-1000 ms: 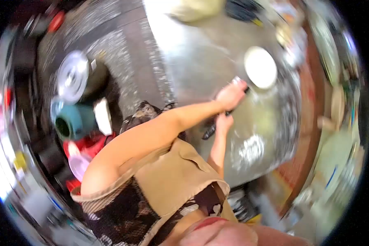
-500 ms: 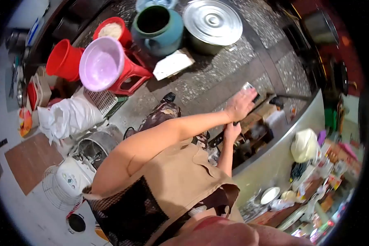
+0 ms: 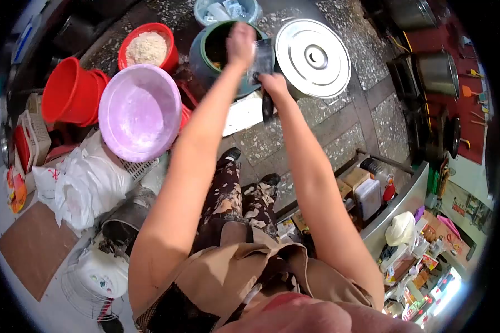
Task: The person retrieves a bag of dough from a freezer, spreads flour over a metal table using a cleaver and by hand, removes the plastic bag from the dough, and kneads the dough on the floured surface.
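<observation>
My left hand (image 3: 240, 47), blurred by motion, is over the mouth of a green-blue bin (image 3: 203, 50), just left of a wide flat metal blade (image 3: 265, 54). Its finger shape is smeared. My right hand (image 3: 273, 86) is closed on the tool near the base of the blade, and its black handle (image 3: 268, 105) sticks out below the hand. The tool looks like a cleaver. A round metal lid (image 3: 315, 57) on a large pot lies right of the blade.
Left of the bin stand a red bucket of pale powder (image 3: 165, 38), a purple basin (image 3: 140, 111) and red buckets (image 3: 66, 91). White bags (image 3: 83, 177) lie below them. A metal-edged counter (image 3: 397, 202) with shelves underneath is at the right, pots (image 3: 436, 72) beyond.
The view has turned from the metal table to the floor containers. Both hands have moved with the tool from the table and shelf side to the green-blue bin.
</observation>
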The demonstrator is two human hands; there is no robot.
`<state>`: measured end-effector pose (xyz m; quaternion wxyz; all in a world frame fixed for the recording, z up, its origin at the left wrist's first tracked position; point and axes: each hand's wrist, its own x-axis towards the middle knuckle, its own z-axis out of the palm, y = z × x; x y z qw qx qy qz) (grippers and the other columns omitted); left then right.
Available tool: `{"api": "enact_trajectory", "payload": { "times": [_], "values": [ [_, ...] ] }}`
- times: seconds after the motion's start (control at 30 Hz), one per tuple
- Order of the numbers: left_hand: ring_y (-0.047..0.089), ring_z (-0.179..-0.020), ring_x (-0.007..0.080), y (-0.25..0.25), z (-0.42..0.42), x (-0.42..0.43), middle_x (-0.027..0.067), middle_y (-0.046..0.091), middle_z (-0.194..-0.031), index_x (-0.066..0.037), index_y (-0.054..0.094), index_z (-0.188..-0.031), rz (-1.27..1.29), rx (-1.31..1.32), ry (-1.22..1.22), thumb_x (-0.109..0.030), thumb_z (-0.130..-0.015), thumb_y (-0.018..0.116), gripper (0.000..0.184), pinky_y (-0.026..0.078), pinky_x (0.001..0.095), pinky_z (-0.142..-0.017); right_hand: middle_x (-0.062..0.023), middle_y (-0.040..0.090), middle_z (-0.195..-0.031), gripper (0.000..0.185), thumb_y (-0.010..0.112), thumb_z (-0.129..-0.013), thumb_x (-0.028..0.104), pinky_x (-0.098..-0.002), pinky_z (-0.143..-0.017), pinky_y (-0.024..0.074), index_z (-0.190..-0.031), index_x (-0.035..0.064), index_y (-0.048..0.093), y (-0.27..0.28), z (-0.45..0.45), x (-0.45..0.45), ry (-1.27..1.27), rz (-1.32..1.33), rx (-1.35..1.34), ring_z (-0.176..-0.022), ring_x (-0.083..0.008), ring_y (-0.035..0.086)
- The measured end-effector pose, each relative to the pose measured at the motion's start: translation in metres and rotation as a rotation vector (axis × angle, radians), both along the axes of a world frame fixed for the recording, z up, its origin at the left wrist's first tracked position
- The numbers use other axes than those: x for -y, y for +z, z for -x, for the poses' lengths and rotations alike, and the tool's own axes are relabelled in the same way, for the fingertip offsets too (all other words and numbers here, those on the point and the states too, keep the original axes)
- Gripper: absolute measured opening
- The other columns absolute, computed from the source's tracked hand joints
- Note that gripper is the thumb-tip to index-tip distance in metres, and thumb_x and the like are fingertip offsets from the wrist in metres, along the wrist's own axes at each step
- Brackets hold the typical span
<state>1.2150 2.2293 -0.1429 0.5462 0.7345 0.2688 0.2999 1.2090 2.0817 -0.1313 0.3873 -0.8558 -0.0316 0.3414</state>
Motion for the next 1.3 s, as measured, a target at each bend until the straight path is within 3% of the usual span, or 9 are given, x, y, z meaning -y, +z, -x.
{"api": "enact_trajectory", "payload": {
  "times": [0.17, 0.37, 0.5, 0.73, 0.97, 1.07, 1.17, 1.23, 1.3],
  "values": [
    [0.055, -0.095, 0.0329, -0.031, 0.055, -0.075, 0.0169, 0.059, -0.099, -0.004, 0.054, -0.111, 0.096, 0.052, 0.198, -0.031, -0.081, 0.058, 0.041, 0.042, 0.0383, -0.087, -0.0101, 0.053, -0.060, 0.016, 0.057, -0.074, 0.013, -0.0344, -0.047, 0.0418, -0.068, -0.0018, 0.054, -0.033, -0.001, 0.009, -0.432, -0.368, -0.464, -0.050, -0.0202, 0.051],
    [0.054, -0.091, 0.0319, 0.003, 0.062, -0.084, 0.0150, 0.062, -0.089, -0.007, 0.064, -0.092, -0.610, -0.092, -0.005, -0.007, -0.066, 0.057, 0.026, 0.041, 0.0416, -0.083, 0.0005, 0.045, -0.053, 0.024, 0.053, -0.083, 0.025, -0.0262, -0.042, 0.0361, -0.066, 0.0122, 0.043, 0.027, 0.069, 0.154, -0.546, -0.728, -0.790, -0.045, -0.0118, 0.045],
    [0.035, -0.119, 0.0398, 0.018, 0.047, -0.019, 0.0273, 0.035, -0.129, -0.008, 0.047, -0.122, -0.774, -0.389, -0.285, -0.023, -0.065, 0.067, 0.062, 0.029, 0.0462, -0.100, 0.0022, 0.038, -0.052, 0.034, 0.054, -0.083, 0.034, -0.0256, -0.042, 0.0342, -0.060, 0.0141, 0.038, 0.072, 0.148, 0.293, -0.860, -1.014, -0.887, -0.046, -0.0117, 0.041],
    [0.056, -0.089, 0.0201, -0.072, 0.083, 0.254, 0.0108, 0.060, -0.096, 0.002, 0.057, -0.106, -0.048, -0.333, -1.129, -0.007, -0.074, 0.062, 0.034, 0.044, 0.0305, -0.081, -0.0024, 0.044, -0.053, 0.042, 0.045, -0.078, 0.046, -0.0278, -0.038, 0.0338, -0.054, 0.0122, 0.041, 0.120, 0.351, 0.523, -1.426, -1.416, -0.148, -0.047, -0.0173, 0.044],
    [0.050, -0.099, 0.0142, 0.061, 0.212, 0.500, 0.0019, 0.054, -0.114, -0.007, 0.052, -0.121, 0.270, -0.640, -1.485, -0.018, -0.084, 0.057, 0.039, 0.041, 0.0290, -0.083, -0.0065, 0.049, -0.056, 0.032, 0.041, -0.077, 0.036, -0.0327, -0.047, 0.0423, -0.064, 0.0081, 0.047, 0.096, 0.540, 0.686, -2.274, -1.192, 0.595, -0.050, -0.0212, 0.049],
    [0.050, -0.100, 0.0140, 0.076, 0.229, 0.531, 0.0018, 0.055, -0.113, -0.007, 0.052, -0.120, 0.217, -0.644, -1.488, -0.016, -0.084, 0.058, 0.038, 0.041, 0.0292, -0.085, -0.0081, 0.055, -0.061, 0.026, 0.047, -0.074, 0.031, -0.0360, -0.052, 0.0439, -0.067, 0.0062, 0.053, 0.045, 0.617, 0.782, -2.200, -1.588, 0.837, -0.058, -0.0235, 0.055],
    [0.053, -0.098, 0.0152, 0.082, 0.237, 0.522, 0.0080, 0.057, -0.108, -0.006, 0.056, -0.113, 0.212, -0.523, -1.466, -0.012, -0.079, 0.060, 0.034, 0.044, 0.0286, -0.084, -0.0083, 0.062, -0.080, 0.034, 0.042, -0.082, 0.037, -0.0278, -0.045, 0.0409, -0.092, 0.0080, 0.057, 0.063, 0.652, 0.819, -1.695, -1.440, 0.674, -0.057, -0.0210, 0.054],
    [0.057, -0.082, 0.0136, 0.070, 0.235, 0.502, 0.0061, 0.062, -0.089, -0.007, 0.059, -0.108, 0.075, -0.474, -1.382, -0.014, -0.076, 0.061, 0.033, 0.048, 0.0275, -0.074, -0.0096, 0.062, -0.091, 0.046, 0.035, -0.085, 0.045, -0.0311, -0.049, 0.0485, -0.102, 0.0070, 0.055, 0.074, 0.611, 0.815, -2.284, -1.000, 0.642, -0.064, -0.0225, 0.056],
    [0.057, -0.081, 0.0136, 0.087, 0.232, 0.475, 0.0058, 0.062, -0.089, -0.006, 0.059, -0.106, 0.097, -0.554, -1.270, -0.014, -0.076, 0.060, 0.031, 0.047, 0.0279, -0.072, -0.0075, 0.059, -0.070, 0.036, 0.040, -0.084, 0.040, -0.0299, -0.047, 0.0469, -0.085, 0.0078, 0.057, 0.017, 0.610, 0.832, -2.103, -1.196, 0.257, -0.057, -0.0196, 0.055]
  ]
}}
